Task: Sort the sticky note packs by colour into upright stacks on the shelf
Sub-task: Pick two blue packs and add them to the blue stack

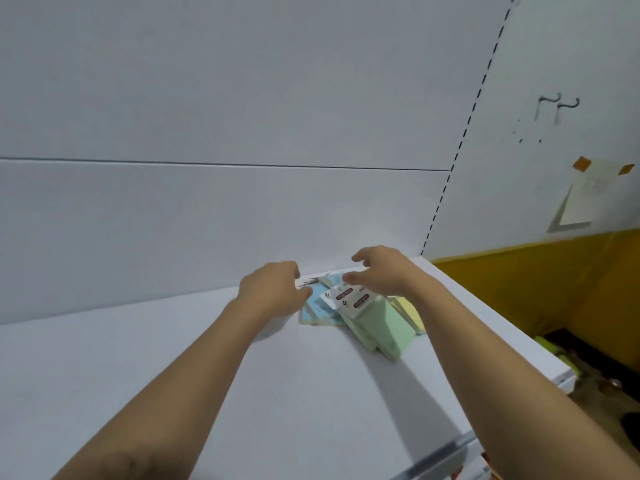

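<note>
The sticky note packs [363, 317] are all in one messy heap near the back right corner of the shelf [173, 358]. They're lying flat and overlapping: green packs [377, 329] on top toward the front, blue packs [318, 311] underneath on the left, yellow packs [410, 306] peeking out on the right. Nothing's standing upright yet, so I'd say the sorting has barely begun.

The right hand [381, 271] hovers over the heap, grip spread, fingers loosely bent, holding nothing. The left hand [273, 289] is at the heap's left end by the back edge with its fingers curled down out of sight. I honestly can't tell if that grip is pinching a pack or just touching one.

My two cents for this step:
- Take the green ones first, since they sit on top. Yanking blue out from under would probably scatter everything.
- Grab the pack by its body, not the white header cards [341, 296]. Those look flimsy.
- Steady the heap with the other hand while you lift.
- Stand each colour against the back panel [207, 220] so it's less likely to tip, and leave room along the back edge for three stacks.
</note>
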Tool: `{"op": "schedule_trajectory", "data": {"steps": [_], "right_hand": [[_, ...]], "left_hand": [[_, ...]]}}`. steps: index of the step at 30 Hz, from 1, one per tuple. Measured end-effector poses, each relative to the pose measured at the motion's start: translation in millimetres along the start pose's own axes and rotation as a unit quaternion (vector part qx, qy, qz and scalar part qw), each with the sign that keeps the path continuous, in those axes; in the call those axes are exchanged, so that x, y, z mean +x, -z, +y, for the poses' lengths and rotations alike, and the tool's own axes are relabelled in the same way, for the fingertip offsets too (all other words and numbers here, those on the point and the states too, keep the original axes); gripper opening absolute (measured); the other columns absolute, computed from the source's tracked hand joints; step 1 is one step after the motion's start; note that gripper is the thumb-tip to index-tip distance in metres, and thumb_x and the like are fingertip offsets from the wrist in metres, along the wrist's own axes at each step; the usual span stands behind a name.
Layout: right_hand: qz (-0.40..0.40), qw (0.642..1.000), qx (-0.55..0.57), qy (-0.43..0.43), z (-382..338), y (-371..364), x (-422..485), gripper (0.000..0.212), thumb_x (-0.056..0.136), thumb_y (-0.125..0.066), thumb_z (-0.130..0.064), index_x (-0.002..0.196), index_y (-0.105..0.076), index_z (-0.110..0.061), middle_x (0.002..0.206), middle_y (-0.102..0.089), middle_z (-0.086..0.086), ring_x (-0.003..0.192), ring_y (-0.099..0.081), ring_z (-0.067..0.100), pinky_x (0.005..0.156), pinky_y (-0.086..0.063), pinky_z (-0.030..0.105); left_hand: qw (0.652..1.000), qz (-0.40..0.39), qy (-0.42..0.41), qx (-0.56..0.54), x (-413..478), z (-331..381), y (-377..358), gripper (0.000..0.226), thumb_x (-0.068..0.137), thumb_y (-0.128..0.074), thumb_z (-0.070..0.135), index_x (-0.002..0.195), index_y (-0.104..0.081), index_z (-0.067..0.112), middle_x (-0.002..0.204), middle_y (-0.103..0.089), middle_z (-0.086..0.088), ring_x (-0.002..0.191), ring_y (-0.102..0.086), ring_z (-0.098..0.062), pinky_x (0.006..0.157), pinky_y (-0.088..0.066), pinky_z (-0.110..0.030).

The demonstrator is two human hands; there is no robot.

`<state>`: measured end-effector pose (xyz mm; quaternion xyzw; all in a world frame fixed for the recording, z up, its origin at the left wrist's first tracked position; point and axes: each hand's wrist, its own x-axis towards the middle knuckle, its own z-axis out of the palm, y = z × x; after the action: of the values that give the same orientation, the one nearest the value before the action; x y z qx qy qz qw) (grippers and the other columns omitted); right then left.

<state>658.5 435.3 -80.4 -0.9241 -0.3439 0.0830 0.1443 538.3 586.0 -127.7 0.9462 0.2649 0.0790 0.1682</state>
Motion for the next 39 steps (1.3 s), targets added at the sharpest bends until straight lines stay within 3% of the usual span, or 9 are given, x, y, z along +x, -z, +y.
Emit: {"op": "schedule_trajectory", "data": {"steps": [3, 7, 12, 15, 21, 28, 32, 35, 39], "right_hand": [[-0.017, 0.999, 0.021, 0.036, 8, -1, 22, 0.057, 0.087, -0.064, -0.043, 0.135, -0.050, -0.018, 0.133, -0.055, 0.005, 0.104, -0.058, 0.020, 0.095, -0.045, 0.033], [-0.047, 0.996, 0.011, 0.070, 15, -11, 45, 0.060, 0.087, -0.063, -0.046, 0.137, -0.050, -0.015, 0.133, -0.057, 0.004, 0.118, -0.054, 0.022, 0.097, -0.043, 0.032], [-0.065, 0.994, -0.033, 0.077, 18, -21, 62, 0.063, 0.081, -0.066, -0.049, 0.127, -0.058, -0.006, 0.130, -0.060, 0.008, 0.118, -0.057, 0.025, 0.097, -0.047, 0.036], [-0.099, 0.991, -0.061, 0.062, 16, -21, 70, 0.062, 0.079, -0.066, -0.051, 0.119, -0.063, -0.004, 0.122, -0.065, 0.010, 0.112, -0.061, 0.026, 0.093, -0.050, 0.036], [-0.140, 0.987, -0.066, 0.035, 18, -19, 80, 0.047, 0.076, -0.067, -0.059, 0.073, -0.057, -0.013, 0.086, -0.063, 0.005, 0.078, -0.059, 0.023, 0.064, -0.042, 0.028], [-0.104, 0.991, 0.077, 0.024, 32, -23, 85, 0.053, 0.070, -0.079, -0.050, 0.092, -0.062, -0.006, 0.087, -0.071, 0.005, 0.078, -0.067, 0.021, 0.073, -0.054, 0.033], [-0.132, 0.963, 0.231, 0.053, 42, -16, 79, 0.030, 0.077, -0.078, -0.026, 0.093, -0.069, -0.002, 0.070, -0.071, 0.006, 0.060, -0.060, 0.017, 0.053, -0.039, 0.023], [-0.100, 0.949, 0.280, 0.105, 47, -8, 72, 0.014, 0.081, -0.074, -0.012, 0.088, -0.066, -0.003, 0.073, -0.066, 0.003, 0.060, -0.056, 0.013, 0.048, -0.039, 0.019], [0.022, 0.939, 0.303, 0.163, 44, -1, 71, 0.026, 0.078, -0.077, -0.016, 0.083, -0.060, 0.004, 0.071, -0.054, 0.007, 0.065, -0.047, 0.019, 0.057, -0.035, 0.028]], "left_hand": [[0.996, -0.001, 0.074, -0.052, 8, 4, -13, 0.037, 0.085, -0.055, 0.051, 0.107, -0.056, 0.021, 0.106, -0.061, 0.002, 0.097, -0.058, -0.020, 0.074, -0.044, -0.031], [0.983, 0.018, 0.159, -0.095, 14, 5, -33, 0.044, 0.074, -0.055, 0.064, 0.079, -0.053, 0.021, 0.080, -0.060, 0.005, 0.077, -0.059, -0.019, 0.063, -0.044, -0.030], [0.962, 0.008, 0.214, -0.169, 16, 14, -34, 0.044, 0.069, -0.063, 0.058, 0.068, -0.053, 0.015, 0.064, -0.056, 0.003, 0.062, -0.055, -0.019, 0.057, -0.040, -0.027], [0.949, 0.018, 0.230, -0.213, 18, 18, -36, 0.039, 0.070, -0.071, 0.045, 0.077, -0.050, 0.014, 0.070, -0.052, 0.003, 0.068, -0.051, -0.019, 0.062, -0.040, -0.028], [0.916, 0.077, 0.242, -0.312, 20, 24, -45, 0.063, 0.077, -0.077, 0.022, 0.131, -0.044, 0.013, 0.125, -0.053, -0.005, 0.098, -0.057, -0.019, 0.073, -0.046, -0.025], [0.803, 0.107, 0.245, -0.533, 20, 16, -40, 0.060, 0.075, -0.075, -0.003, 0.125, -0.043, 0.006, 0.104, -0.062, -0.017, 0.083, -0.067, -0.026, 0.059, -0.055, -0.031], [0.804, 0.133, 0.234, -0.531, 12, 14, -23, 0.044, 0.078, -0.073, -0.004, 0.111, -0.046, 0.009, 0.093, -0.063, -0.011, 0.071, -0.063, -0.015, 0.044, -0.047, -0.018], [0.817, 0.150, 0.207, -0.517, 5, 15, -8, 0.027, 0.078, -0.072, -0.004, 0.101, -0.061, 0.005, 0.081, -0.065, -0.006, 0.067, -0.062, -0.013, 0.053, -0.051, -0.018], [0.836, 0.196, 0.168, -0.485, -7, 12, 9, 0.016, 0.080, -0.070, -0.004, 0.092, -0.064, 0.005, 0.067, -0.056, -0.001, 0.070, -0.061, -0.020, 0.072, -0.055, -0.033]]}}
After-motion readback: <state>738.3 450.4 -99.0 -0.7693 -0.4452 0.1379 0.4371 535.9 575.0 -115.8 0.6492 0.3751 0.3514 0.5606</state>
